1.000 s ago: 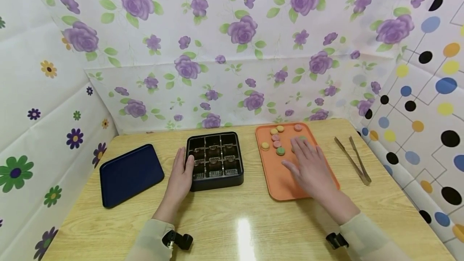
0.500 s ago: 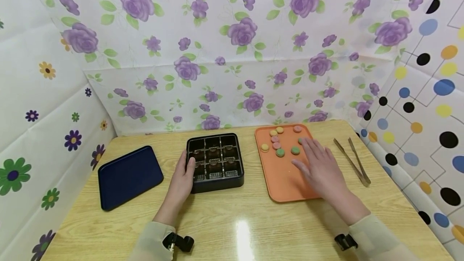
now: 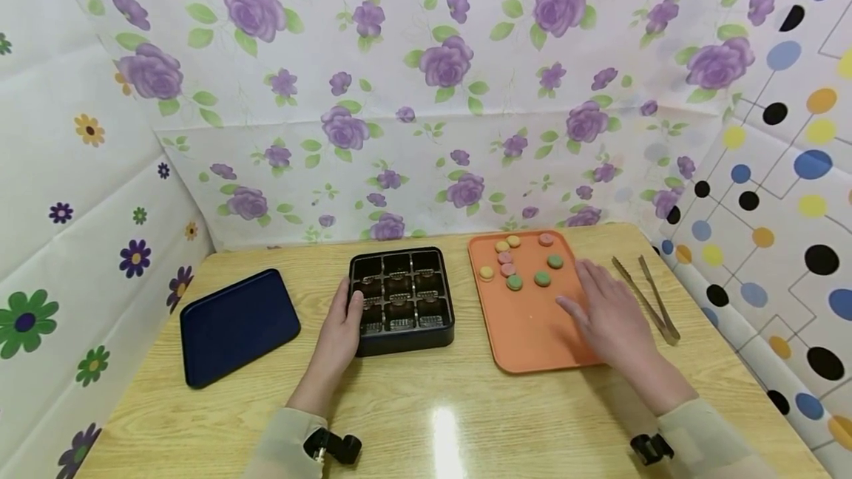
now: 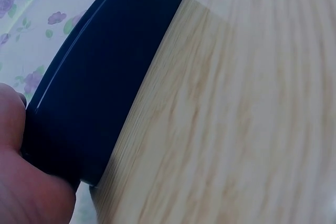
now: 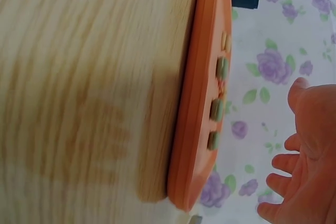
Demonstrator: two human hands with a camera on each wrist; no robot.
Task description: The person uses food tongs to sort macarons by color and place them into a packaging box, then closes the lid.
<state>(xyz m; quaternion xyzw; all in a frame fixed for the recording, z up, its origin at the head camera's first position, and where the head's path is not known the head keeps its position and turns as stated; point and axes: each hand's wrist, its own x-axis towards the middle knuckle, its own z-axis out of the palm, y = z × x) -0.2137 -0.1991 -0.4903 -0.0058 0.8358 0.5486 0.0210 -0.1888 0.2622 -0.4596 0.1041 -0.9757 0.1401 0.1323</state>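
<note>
In the head view my left hand (image 3: 339,331) lies along the left side of a black box (image 3: 402,301) with a clear, divided insert. Its thumb rests by the rim, the other fingers stretched along the wall. The left wrist view shows the hand (image 4: 31,182) against the dark box wall (image 4: 105,72). My right hand (image 3: 614,316) is spread above the right edge of an orange tray (image 3: 532,331), holding nothing. Green macarons (image 3: 542,279), pink macarons (image 3: 505,259) and yellow macarons (image 3: 487,272) lie towards the tray's far end. The right wrist view shows the hand's fingers apart (image 5: 310,150).
Metal tongs (image 3: 648,301) lie with arms spread on the wooden table (image 3: 399,412), right of the tray. A dark blue tray (image 3: 239,327) sits at the left. Floral cloth (image 3: 426,154) hangs behind the table, with patterned sheets at both sides.
My right hand has moved rightward from over the macarons to the orange tray's right edge, uncovering green macarons. The black box has shifted slightly right with my left hand.
</note>
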